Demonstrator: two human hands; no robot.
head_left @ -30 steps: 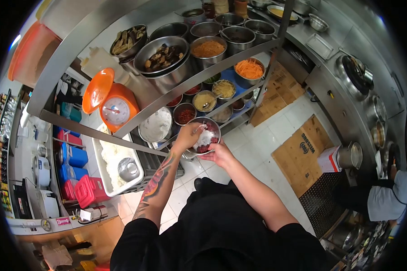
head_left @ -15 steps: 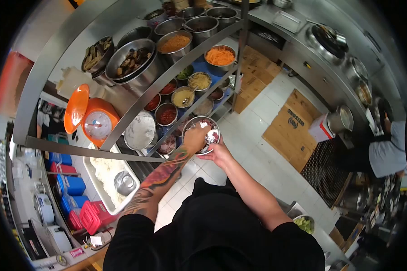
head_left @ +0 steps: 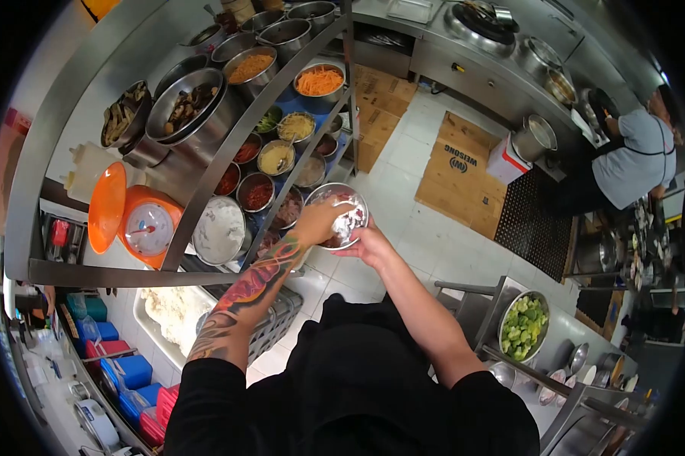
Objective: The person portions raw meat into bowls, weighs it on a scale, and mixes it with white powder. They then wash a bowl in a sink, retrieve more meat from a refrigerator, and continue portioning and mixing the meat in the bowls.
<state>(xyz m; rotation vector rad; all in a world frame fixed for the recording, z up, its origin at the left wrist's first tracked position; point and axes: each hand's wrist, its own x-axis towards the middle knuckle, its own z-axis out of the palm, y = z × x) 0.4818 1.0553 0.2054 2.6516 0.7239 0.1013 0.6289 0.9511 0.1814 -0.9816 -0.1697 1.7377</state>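
A small steel bowl with red meat and white powder in it is held in front of me above the tiled floor. My right hand grips the bowl from below at its near rim. My left hand, on a tattooed forearm, is down inside the bowl, fingers on the contents. Just left of the bowl a steel rack holds several bowls of ingredients, among them shredded carrot and a red sauce.
An orange kitchen scale and a round white-filled pan stand on the rack at left, a tray of rice below. Cardboard sheets lie on the floor. Another person works at the stoves far right. A bowl of green vegetables sits lower right.
My view has swung to the right, so the rack shifted left and the person at the stoves came further into view. My left hand stays in the bowl, working the contents.
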